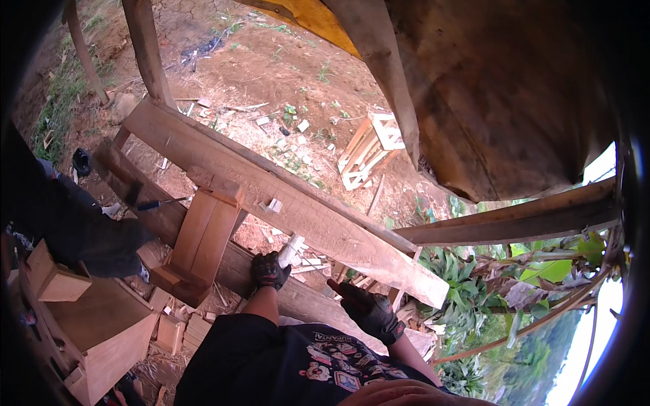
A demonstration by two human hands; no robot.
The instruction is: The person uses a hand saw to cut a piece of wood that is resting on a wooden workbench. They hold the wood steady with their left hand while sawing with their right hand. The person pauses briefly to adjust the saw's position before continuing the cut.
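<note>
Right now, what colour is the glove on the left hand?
The left glove looks mostly black, shown best in the head view.

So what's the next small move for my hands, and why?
I'd probably bring the right hand over to steady the pale wood piece: only the left hand seems to grip it, at its near end, while the right is apart from it.

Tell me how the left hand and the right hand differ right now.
The left hand grips a pale wood piece; the right hand shows nothing in its grasp.
The left hand's fingers are curled, while the right hand has fingers stretched out toward the left.
The left hand is nearer the brown wooden box; the right hand is farther from it.
Both wear dark gloves.
</note>
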